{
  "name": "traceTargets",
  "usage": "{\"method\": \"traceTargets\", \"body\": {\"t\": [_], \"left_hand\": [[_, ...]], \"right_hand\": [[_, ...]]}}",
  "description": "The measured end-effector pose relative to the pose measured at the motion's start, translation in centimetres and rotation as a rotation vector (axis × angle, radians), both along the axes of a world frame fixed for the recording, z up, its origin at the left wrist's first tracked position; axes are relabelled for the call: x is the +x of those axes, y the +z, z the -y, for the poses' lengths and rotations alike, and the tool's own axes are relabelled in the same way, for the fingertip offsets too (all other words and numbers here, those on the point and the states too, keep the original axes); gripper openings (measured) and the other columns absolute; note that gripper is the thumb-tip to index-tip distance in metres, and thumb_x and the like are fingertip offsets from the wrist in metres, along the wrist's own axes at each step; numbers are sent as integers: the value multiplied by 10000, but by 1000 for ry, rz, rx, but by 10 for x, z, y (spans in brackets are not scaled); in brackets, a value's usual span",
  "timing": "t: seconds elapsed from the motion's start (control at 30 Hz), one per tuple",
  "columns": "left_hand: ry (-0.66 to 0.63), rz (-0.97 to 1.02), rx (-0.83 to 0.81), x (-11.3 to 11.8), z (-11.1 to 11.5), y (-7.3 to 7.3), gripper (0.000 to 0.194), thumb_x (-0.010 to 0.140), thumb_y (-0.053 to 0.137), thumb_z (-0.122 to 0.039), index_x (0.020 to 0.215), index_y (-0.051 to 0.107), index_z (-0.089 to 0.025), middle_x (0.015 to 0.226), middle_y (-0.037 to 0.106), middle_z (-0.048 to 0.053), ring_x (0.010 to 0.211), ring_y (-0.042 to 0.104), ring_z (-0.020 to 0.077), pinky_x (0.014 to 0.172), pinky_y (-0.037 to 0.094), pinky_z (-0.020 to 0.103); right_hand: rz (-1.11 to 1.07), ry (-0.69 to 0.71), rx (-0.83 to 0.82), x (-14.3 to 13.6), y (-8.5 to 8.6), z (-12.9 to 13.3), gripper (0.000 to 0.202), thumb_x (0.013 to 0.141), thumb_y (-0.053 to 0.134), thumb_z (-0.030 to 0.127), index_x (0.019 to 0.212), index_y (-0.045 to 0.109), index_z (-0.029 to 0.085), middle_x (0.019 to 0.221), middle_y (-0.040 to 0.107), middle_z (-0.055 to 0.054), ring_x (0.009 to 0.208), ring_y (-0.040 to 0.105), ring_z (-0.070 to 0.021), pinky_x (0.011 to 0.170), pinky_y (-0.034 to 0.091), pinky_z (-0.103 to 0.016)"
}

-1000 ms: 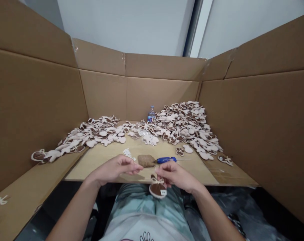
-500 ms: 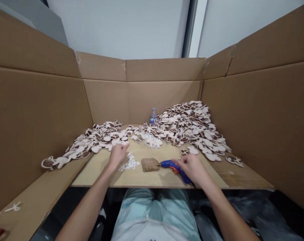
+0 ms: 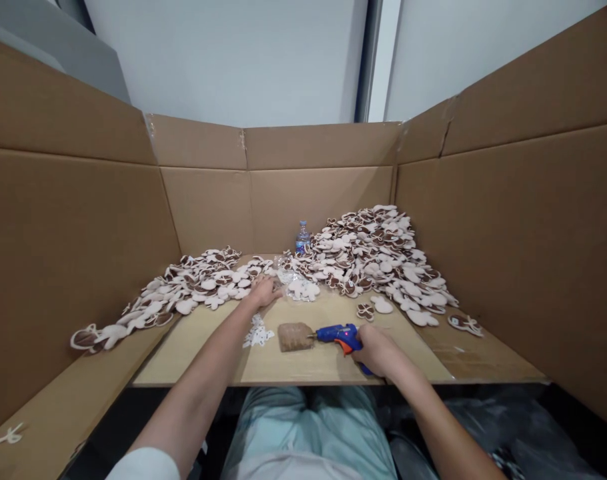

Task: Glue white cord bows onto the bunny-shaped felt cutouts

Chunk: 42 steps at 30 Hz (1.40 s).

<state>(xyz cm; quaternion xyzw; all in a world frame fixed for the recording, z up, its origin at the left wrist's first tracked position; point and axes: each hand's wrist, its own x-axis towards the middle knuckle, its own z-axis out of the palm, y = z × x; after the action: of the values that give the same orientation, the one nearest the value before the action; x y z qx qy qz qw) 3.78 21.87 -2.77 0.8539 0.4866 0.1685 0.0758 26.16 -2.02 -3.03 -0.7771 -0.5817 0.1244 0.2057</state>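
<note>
My right hand (image 3: 376,348) is wrapped round the handle of a blue glue gun (image 3: 336,333) with an orange trigger. The gun's nozzle points left and meets the edge of a brown, block-like pad (image 3: 294,337). Farther off, my left hand (image 3: 265,291) reaches to the front of the felt pieces (image 3: 222,291), fingers stretched out and thumb apart. Its fingertips are partly lost among the white pieces, beside a clear plastic bag (image 3: 285,272) and a small stack of white cut-outs (image 3: 303,289). Below my left forearm lies a scatter of tiny white tags (image 3: 257,333).
A large heap of brown-and-white felt shapes (image 3: 378,247) fills the back right. A water bottle (image 3: 302,238) stands behind. Single pieces (image 3: 365,311) lie near the gun. Cardboard walls (image 3: 323,193) enclose the board on three sides. A white bow (image 3: 7,436) lies far left.
My left hand has moved forward and right, from beside the tags to the pieces near the bag. My right hand has closed round the glue gun's handle. The view has shifted slightly.
</note>
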Motion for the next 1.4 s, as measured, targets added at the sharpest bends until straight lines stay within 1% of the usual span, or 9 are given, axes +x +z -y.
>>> {"method": "traceTargets", "body": {"t": [0.2, 0.4, 0.67, 0.77, 0.9, 1.0, 1.1, 1.23, 1.4], "left_hand": [[69, 29, -7, 2, 1, -8, 337, 922, 588, -310, 1224, 570, -162, 1228, 602, 106, 1029, 625, 240, 857, 540, 450], [128, 57, -61, -15, 3, 3, 352, 919, 592, -310, 1237, 561, -160, 1233, 597, 108, 1033, 624, 243, 856, 539, 453], [42, 8, -293, -43, 18, 19, 328, 915, 598, -318, 1197, 589, -151, 1204, 614, 92, 1009, 632, 247, 835, 548, 435], [25, 50, -326, -48, 27, 19, 312, 915, 598, -313, 1182, 597, -152, 1190, 621, 91, 991, 637, 236, 825, 551, 424], [44, 192, -313, -47, 37, 13, 245, 917, 597, -315, 1075, 628, -130, 1035, 661, 64, 841, 654, 183, 726, 561, 357], [93, 333, -264, -46, 42, 8, 135, 834, 677, -224, 884, 613, -117, 714, 630, -1, 610, 609, 135, 556, 496, 255], [151, 439, -199, -45, 48, 5, 283, 664, 729, -82, 859, 540, -161, 537, 521, -72, 508, 556, 131, 451, 371, 207], [175, 476, -190, -44, 55, 10, 355, 608, 680, -23, 850, 490, -201, 520, 493, -95, 487, 522, 121, 458, 331, 197], [216, 503, -144, -44, 67, 27, 459, 509, 699, 7, 845, 471, -209, 649, 517, -76, 578, 531, 127, 497, 341, 199]], "right_hand": [[-71, 29, 15, 6, 0, -1, 89, 679, 624, 89, 645, 652, 165, 652, 681, -75, 628, 630, -194, 540, 363, -255], [-146, 18, 54, 12, 5, -2, 56, 738, 614, 189, 692, 643, 175, 708, 679, -63, 666, 621, -198, 570, 382, -268], [-323, 22, 171, 13, 7, -5, 93, 722, 576, 172, 803, 619, 190, 721, 668, -19, 659, 617, -180, 570, 418, -254], [-416, 19, 252, 8, 10, -9, 132, 758, 527, 156, 861, 605, 187, 783, 681, -33, 738, 645, -188, 631, 452, -255], [-571, 2, 298, -2, 9, -14, 175, 812, 450, 191, 966, 534, 176, 665, 621, -2, 586, 636, -183, 527, 456, -263], [-669, -3, 343, -6, 7, -15, 195, 803, 464, 228, 994, 476, 189, 668, 595, 24, 551, 628, -169, 470, 432, -245], [-722, -20, 398, -7, 7, -14, 214, 753, 505, 236, 960, 462, 197, 662, 570, 42, 542, 596, -151, 477, 418, -237], [-750, -54, 460, -6, 10, -12, 284, 692, 536, 253, 964, 480, 189, 678, 575, 36, 554, 560, -152, 505, 421, -254], [-744, -48, 516, -9, 12, -10, 410, 651, 645, 373, 978, 510, 166, 802, 642, -25, 697, 611, -191, 619, 469, -294]]}}
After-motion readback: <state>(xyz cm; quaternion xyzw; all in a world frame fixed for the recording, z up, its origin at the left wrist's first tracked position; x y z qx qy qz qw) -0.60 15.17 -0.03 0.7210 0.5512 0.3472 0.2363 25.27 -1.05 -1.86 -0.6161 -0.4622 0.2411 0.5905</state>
